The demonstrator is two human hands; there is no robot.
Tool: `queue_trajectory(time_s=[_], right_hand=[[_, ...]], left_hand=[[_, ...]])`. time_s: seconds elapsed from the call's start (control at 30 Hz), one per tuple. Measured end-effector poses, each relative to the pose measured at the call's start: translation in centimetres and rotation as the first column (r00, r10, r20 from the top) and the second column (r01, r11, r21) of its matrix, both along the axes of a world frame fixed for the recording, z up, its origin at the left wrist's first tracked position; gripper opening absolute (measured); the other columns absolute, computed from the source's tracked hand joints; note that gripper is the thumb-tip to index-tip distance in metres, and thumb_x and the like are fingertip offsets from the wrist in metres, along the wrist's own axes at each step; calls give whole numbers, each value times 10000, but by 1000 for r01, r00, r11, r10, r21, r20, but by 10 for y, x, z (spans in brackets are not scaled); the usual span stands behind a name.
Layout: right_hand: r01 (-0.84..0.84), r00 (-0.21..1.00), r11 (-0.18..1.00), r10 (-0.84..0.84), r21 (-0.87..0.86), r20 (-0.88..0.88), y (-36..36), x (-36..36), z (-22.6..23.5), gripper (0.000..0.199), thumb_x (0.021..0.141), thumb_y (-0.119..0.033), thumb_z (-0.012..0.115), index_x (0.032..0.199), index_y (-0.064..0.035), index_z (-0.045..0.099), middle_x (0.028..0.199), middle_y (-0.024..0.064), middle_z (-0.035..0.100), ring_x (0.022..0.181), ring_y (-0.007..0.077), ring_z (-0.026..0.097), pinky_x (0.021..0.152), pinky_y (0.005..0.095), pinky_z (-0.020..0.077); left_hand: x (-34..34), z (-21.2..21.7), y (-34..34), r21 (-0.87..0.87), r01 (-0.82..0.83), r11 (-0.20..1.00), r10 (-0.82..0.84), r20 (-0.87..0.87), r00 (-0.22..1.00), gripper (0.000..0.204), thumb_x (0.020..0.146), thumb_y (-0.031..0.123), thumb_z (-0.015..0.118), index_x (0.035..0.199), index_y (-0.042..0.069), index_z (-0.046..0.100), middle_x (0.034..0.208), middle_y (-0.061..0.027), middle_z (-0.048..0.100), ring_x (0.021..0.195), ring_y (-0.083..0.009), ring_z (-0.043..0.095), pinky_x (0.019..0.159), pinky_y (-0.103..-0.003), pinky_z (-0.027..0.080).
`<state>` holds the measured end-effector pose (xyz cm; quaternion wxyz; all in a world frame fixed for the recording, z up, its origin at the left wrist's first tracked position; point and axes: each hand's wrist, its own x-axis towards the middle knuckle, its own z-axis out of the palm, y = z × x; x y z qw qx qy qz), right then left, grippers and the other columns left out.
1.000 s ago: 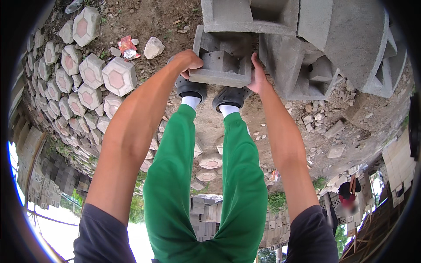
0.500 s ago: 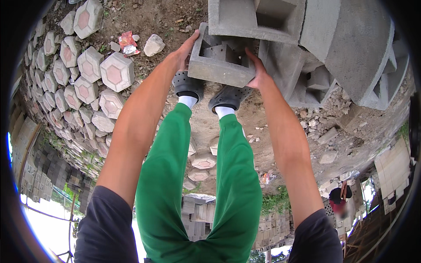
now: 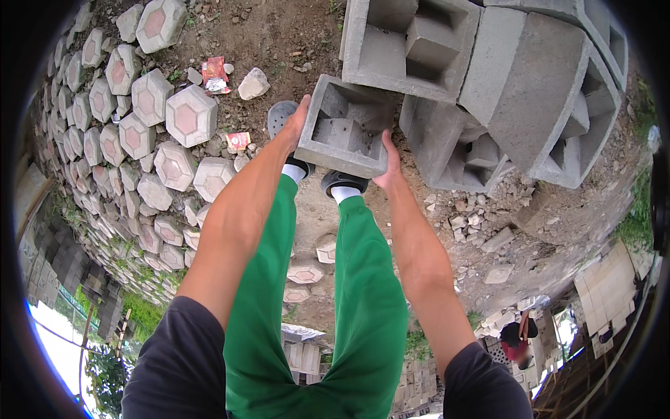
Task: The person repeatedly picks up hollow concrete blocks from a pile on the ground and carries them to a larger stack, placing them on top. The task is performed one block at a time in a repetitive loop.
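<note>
As I look down through the head camera, I have two bare hands closed on one hollow concrete block [image 3: 338, 159], the left hand [image 3: 299, 124] along its left wall and the right hand [image 3: 391, 164] pressed to its right wall, thumb up by the rim. My block is plain grey and rough, box-shaped, with thick walls, its open side turned up toward me and a smaller stepped form set inside; it is slightly tilted, and small dark holes show within. It sits in front of the shins, partly hiding two dark clogs [image 3: 345, 183], though I cannot tell whether its base meets the ground. Just beside it, up and to the right, I count at least four similar grey blocks [image 3: 492, 63] packed close together. Leftward lie two torn red wrappers [image 3: 216, 75] and, near the upper one, one pale stone [image 3: 254, 84]. Farther left spread hexagonal pavers [image 3: 192, 115] with pinkish centres, too many and too small toward the rim for me to count. One other person [image 3: 515, 346] shows at lower right, well apart.
</note>
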<state>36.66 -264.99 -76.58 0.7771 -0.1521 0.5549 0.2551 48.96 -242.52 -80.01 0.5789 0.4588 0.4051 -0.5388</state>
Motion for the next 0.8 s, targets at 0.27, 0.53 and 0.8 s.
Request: queue_trajectory(time_s=[0.27,0.53,0.8], right_hand=[[-21,992,989,39,-145,122,24,-58,214,841,835,-702,443,1345,-34,417,1274,141,533,1145,300,524,980,452,426],[-172,928,974,209,-145,307,11,-52,493,1007,804,-814,209,1433,-34,309,1414,160,409,1294,312,389,1093,431,284],[-310,781,867,467,-391,415,46,-1,514,986,815,-806,164,1432,-55,335,1436,159,387,1310,310,375,1087,427,293]], left_hand=[[-91,201,34,-56,-162,985,168,140,976,798,933,640,277,1351,-18,448,1363,-137,464,1223,-229,439,1037,-322,322],[-93,516,54,-299,-456,838,496,69,866,810,919,667,262,1329,-5,456,1301,-145,530,1158,-280,512,1025,-377,366],[-80,547,63,-373,-401,837,527,353,773,712,907,659,346,1256,74,551,1244,-103,573,1104,-254,544,981,-382,418]])
